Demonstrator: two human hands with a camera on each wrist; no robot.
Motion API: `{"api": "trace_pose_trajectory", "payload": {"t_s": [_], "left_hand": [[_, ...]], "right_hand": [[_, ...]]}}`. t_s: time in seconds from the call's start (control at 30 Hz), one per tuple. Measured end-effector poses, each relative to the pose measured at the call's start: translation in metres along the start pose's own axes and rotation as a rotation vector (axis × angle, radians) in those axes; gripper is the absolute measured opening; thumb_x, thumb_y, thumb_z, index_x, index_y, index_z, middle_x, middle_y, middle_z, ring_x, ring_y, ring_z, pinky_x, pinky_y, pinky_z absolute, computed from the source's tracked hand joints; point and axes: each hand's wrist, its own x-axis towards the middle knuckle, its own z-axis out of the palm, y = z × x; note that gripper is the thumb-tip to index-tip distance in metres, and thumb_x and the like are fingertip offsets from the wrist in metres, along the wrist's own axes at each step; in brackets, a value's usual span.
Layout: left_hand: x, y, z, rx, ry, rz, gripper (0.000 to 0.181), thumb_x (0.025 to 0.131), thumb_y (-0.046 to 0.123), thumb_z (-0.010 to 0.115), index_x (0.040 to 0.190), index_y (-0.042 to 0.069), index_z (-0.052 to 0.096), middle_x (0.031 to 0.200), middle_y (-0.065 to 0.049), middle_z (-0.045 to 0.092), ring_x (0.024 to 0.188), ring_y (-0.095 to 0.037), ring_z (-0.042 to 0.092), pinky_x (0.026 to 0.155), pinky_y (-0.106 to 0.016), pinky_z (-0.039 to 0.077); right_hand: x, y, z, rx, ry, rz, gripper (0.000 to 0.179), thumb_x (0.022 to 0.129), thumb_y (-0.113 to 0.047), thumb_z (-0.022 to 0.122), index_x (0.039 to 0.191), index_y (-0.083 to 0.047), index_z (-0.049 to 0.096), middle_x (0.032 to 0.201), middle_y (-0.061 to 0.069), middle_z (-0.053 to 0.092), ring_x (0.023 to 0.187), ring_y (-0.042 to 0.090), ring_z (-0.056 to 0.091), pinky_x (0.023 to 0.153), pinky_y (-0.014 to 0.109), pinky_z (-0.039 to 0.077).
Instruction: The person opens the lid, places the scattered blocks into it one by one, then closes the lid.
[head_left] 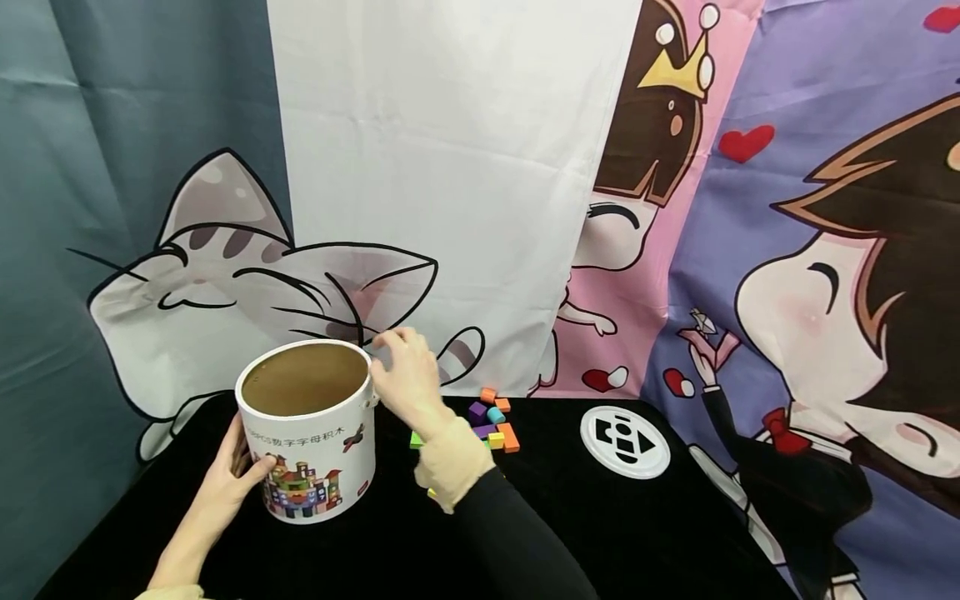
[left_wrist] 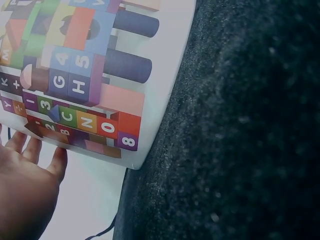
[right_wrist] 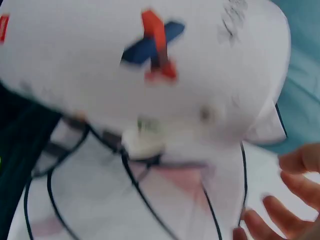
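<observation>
A white cardboard bucket [head_left: 330, 454] with printed toy blocks on its front stands on the black cloth. Its open top shows a bare brown inside. My left hand [head_left: 225, 477] holds its left side, thumb on the printed front and fingers round the side. In the left wrist view those fingers [left_wrist: 31, 150] lie along the bucket wall [left_wrist: 165, 60]. Close to the right of the rim is my right hand [head_left: 407, 375], fingers loosely bent. The blurred right wrist view shows its fingers [right_wrist: 280, 215] spread, apart from the bucket wall [right_wrist: 90, 75], with nothing between them.
Small coloured blocks [head_left: 492, 425] lie in a pile behind my right forearm, which partly hides them. Farther right is a round white lid [head_left: 625, 442] with cut-out shapes. A printed curtain [head_left: 450, 167] hangs behind the black-covered table [head_left: 637, 533].
</observation>
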Motion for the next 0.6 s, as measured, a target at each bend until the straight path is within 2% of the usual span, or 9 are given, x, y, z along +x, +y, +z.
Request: {"api": "trace_pose_trajectory", "payload": {"t_s": [0.17, 0.3, 0.43, 0.6], "left_hand": [[0.001, 0.001, -0.001, 0.011, 0.000, 0.005, 0.089, 0.096, -0.002, 0.057, 0.158, 0.028, 0.001, 0.163, -0.005, 0.005, 0.134, 0.007, 0.018, 0.099, -0.003, 0.022], [0.001, 0.000, -0.001, 0.006, -0.005, 0.004, 0.089, 0.096, -0.002, 0.057, 0.158, 0.028, 0.000, 0.163, -0.005, 0.006, 0.134, 0.007, 0.019, 0.100, -0.004, 0.023], [0.000, -0.001, -0.001, -0.003, -0.007, 0.005, 0.089, 0.096, -0.003, 0.056, 0.158, 0.028, 0.000, 0.163, -0.005, 0.005, 0.135, 0.007, 0.019, 0.100, -0.004, 0.023], [-0.001, -0.001, -0.002, -0.002, -0.010, 0.003, 0.088, 0.097, -0.002, 0.056, 0.158, 0.029, 0.000, 0.163, -0.005, 0.005, 0.135, 0.007, 0.018, 0.100, -0.004, 0.022]], "right_hand": [[-0.029, 0.041, -0.025, 0.007, -0.173, 0.082, 0.024, 0.081, -0.012, 0.063, 0.103, -0.021, 0.069, 0.113, -0.002, 0.063, 0.105, 0.020, 0.057, 0.084, 0.040, 0.048], [-0.059, 0.072, -0.031, 0.027, -0.280, 0.132, 0.025, 0.082, -0.010, 0.063, 0.104, -0.019, 0.069, 0.112, 0.000, 0.062, 0.101, 0.020, 0.056, 0.081, 0.039, 0.048], [-0.083, 0.095, -0.031, 0.038, -0.339, 0.172, 0.025, 0.082, -0.009, 0.066, 0.105, -0.017, 0.069, 0.109, 0.004, 0.061, 0.094, 0.022, 0.056, 0.079, 0.039, 0.048], [-0.105, 0.117, -0.029, -0.011, -0.391, 0.256, 0.029, 0.077, -0.011, 0.071, 0.106, -0.016, 0.070, 0.106, 0.003, 0.062, 0.086, 0.019, 0.055, 0.070, 0.040, 0.048]]}}
